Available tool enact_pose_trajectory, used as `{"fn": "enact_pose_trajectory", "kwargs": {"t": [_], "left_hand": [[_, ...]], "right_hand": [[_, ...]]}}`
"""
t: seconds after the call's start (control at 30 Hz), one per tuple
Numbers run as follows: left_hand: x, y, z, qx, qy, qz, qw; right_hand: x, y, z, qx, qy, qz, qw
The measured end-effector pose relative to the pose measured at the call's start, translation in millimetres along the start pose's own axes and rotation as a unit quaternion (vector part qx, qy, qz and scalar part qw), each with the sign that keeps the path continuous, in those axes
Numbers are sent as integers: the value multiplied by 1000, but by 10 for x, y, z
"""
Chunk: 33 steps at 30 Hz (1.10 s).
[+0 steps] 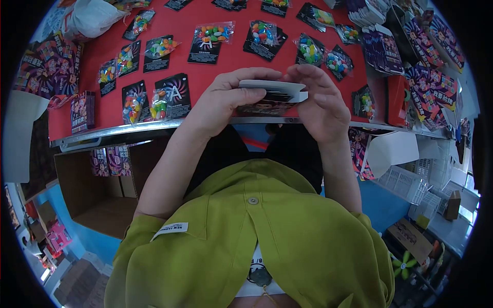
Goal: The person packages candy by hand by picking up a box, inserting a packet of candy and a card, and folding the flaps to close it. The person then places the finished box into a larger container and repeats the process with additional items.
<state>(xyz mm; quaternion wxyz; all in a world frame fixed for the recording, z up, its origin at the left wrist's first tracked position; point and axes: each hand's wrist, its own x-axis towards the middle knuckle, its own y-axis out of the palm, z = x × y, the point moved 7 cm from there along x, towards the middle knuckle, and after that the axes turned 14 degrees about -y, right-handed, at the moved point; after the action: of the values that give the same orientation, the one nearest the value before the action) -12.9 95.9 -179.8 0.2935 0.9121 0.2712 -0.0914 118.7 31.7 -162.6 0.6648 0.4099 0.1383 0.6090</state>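
My left hand is closed around a small printed card box, its thumb lying along the top edge. A white flap stands up at the box's mouth, with dark cards showing just inside. My right hand is curved beside the flap end, fingers and thumb apart, with the box's white corner close to its palm. On the table beyond, small clear bags of coloured candy-like pieces lie on black cards.
Filled boxes stand at the table's left edge. Stacks of flat boxes and printed sheets lie at the right. A white plastic bag sits far left. Below the metal table edge is an open cardboard box.
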Motion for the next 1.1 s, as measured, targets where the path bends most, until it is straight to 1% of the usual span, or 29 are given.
{"fn": "enact_pose_trajectory", "kwargs": {"t": [0.07, 0.17, 0.3, 0.37, 0.4, 0.47, 0.5, 0.53, 0.57, 0.6, 0.63, 0.67, 0.73, 0.8, 0.87, 0.9, 0.93, 0.97, 1.0, 1.03, 1.07, 1.1], "left_hand": [[-3, 13, 7, 3, -4, 6, 1000], [-2, 25, 13, 1, -19, 18, 1000], [-26, -8, 27, 16, -16, -2, 1000], [-33, -5, 19, 27, -10, -16, 999], [-31, 0, 23, 33, -14, -15, 999], [-41, -12, 17, 40, -17, -19, 999], [-57, 11, -37, 68, 24, -7, 997], [-75, 33, -87, 95, 65, 6, 993], [-48, -12, -64, 96, 68, 5, 993], [-93, -2, -176, 273, 196, -41, 941], [-185, 67, -236, 436, 312, -85, 840], [-195, 30, -217, 435, 312, -86, 840], [-311, 160, -245, 565, 400, -103, 714], [-359, 189, -261, 562, 395, -98, 720], [-386, 228, -239, 559, 393, -92, 724], [-375, 189, -232, 513, 378, -97, 764], [-368, 148, -234, 465, 361, -103, 802], [-382, 162, -232, 465, 360, -103, 802], [-358, 154, -230, 447, 324, -100, 828], [-328, 140, -219, 427, 289, -97, 851], [-317, 146, -224, 426, 289, -97, 852], [-313, 137, -251, 422, 301, -111, 848]], "right_hand": [[-38, -107, -58, -20, 28, -22, 999], [-16, -39, -118, -10, 38, -10, 999], [-13, 56, -167, -32, 62, -24, 997], [-19, 70, -155, -137, 72, -21, 988], [-32, 87, -157, -134, 73, -19, 988], [-26, 77, -86, -223, 44, -3, 974], [-33, 31, -102, -221, 44, 0, 974], [-25, 5, -18, -345, -44, 50, 936], [-28, 34, 81, -459, -131, 98, 873], [-28, 3, 120, -459, -131, 101, 873], [-76, 143, 204, -613, -228, 191, 732], [-171, 290, 186, -729, -311, 269, 547], [-219, 350, 205, -731, -307, 272, 546], [-244, 382, 190, -732, -302, 274, 545], [-221, 372, 214, -706, -297, 239, 597], [-215, 380, 236, -706, -298, 239, 596], [-191, 362, 240, -692, -270, 238, 625], [-175, 346, 229, -677, -240, 237, 654], [-170, 357, 230, -677, -239, 237, 655], [-137, 322, 230, -651, -215, 221, 694], [-112, 284, 229, -624, -190, 204, 730], [-105, 287, 230, -625, -189, 203, 730]]}}
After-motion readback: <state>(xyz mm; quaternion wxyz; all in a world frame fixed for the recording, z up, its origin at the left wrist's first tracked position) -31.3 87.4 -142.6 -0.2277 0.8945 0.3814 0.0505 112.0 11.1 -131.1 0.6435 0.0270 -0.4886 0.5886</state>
